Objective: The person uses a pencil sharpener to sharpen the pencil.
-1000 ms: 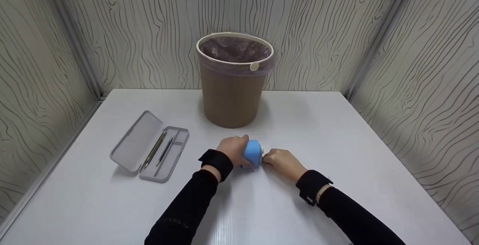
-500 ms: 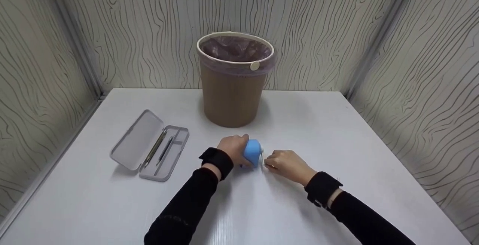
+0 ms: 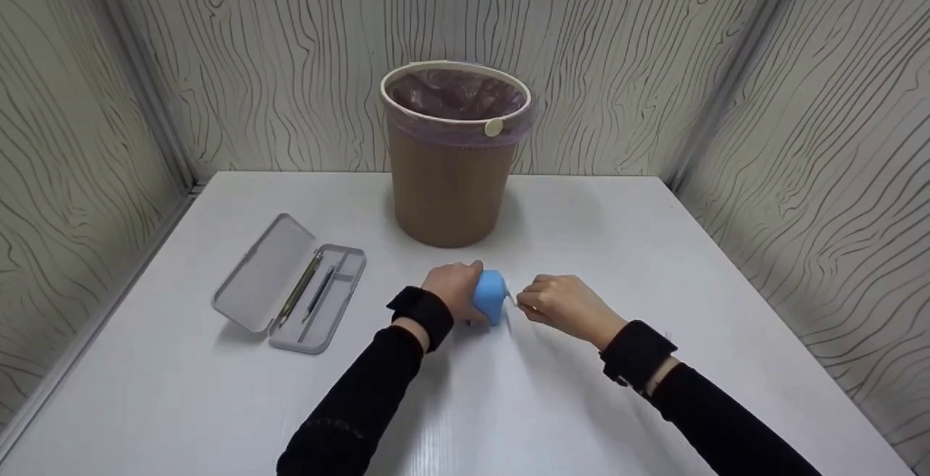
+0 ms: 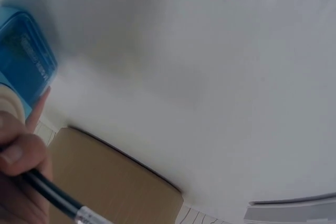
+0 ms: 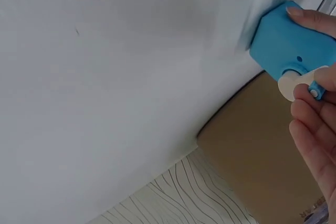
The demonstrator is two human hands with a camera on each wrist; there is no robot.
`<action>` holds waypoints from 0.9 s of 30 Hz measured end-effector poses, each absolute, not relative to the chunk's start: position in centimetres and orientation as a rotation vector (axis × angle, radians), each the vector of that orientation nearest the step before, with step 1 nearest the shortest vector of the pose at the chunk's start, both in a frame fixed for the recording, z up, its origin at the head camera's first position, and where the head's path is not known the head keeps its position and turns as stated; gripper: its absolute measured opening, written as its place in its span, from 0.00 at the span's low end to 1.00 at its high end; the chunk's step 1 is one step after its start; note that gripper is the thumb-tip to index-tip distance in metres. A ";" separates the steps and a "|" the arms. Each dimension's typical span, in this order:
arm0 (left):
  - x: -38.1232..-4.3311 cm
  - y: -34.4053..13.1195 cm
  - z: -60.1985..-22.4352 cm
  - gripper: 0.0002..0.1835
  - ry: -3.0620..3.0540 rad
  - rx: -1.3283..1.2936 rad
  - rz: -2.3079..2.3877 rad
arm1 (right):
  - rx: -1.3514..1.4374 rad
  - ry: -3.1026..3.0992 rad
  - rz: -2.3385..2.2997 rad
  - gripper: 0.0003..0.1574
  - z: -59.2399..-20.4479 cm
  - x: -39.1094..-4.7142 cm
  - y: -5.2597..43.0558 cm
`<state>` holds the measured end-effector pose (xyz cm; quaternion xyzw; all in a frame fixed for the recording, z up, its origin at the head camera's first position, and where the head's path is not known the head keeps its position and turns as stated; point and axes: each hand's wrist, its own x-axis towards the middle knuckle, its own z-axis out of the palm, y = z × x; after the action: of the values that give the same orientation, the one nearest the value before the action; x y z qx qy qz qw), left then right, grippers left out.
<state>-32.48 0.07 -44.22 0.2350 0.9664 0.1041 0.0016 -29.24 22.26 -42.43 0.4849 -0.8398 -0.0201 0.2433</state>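
Observation:
A blue hand-crank pencil sharpener (image 3: 490,297) lies at mid-table, its crank side facing right. My left hand (image 3: 452,288) grips its body from the left. A dark pencil (image 4: 52,193) runs between that hand's fingers towards the sharpener's cream front in the left wrist view; its point is hidden. My right hand (image 3: 563,305) pinches the small blue knob (image 5: 316,91) at the end of the cream crank (image 5: 287,85). The right wrist view shows the left thumb on top of the blue body.
An open grey pencil case (image 3: 339,301) with two slim pencils or pens inside lies to the left. Behind the hands stands a brown bin (image 3: 447,189) with a purple liner. Patterned panels (image 3: 305,40) wall the white table (image 3: 617,236) at back and sides.
My right hand has shifted slightly right, dipped, then risen, swinging the crank from pointing down to slanting right. The left hand and the sharpener stay in nearly the same place.

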 end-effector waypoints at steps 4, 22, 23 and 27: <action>-32.6 0.0 -44.5 0.42 3.012 0.701 0.377 | 1.317 -2.314 -0.066 0.10 -41.7 -29.6 22.1; -32.5 0.1 -44.1 0.44 3.006 0.705 0.384 | 1.253 -2.381 -0.026 0.05 -40.4 -30.9 22.1; -32.5 0.1 -44.1 0.44 3.006 0.715 0.375 | 1.244 -2.385 -0.022 0.05 -40.3 -31.0 22.0; -32.5 0.0 -44.1 0.44 3.012 0.744 0.340 | 1.204 -2.407 -0.036 0.04 -39.9 -31.6 21.6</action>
<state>-32.53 0.04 -44.15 0.2384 0.9650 0.1090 0.0101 -31.65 21.63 -39.94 0.4359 -0.8718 -0.0131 0.2230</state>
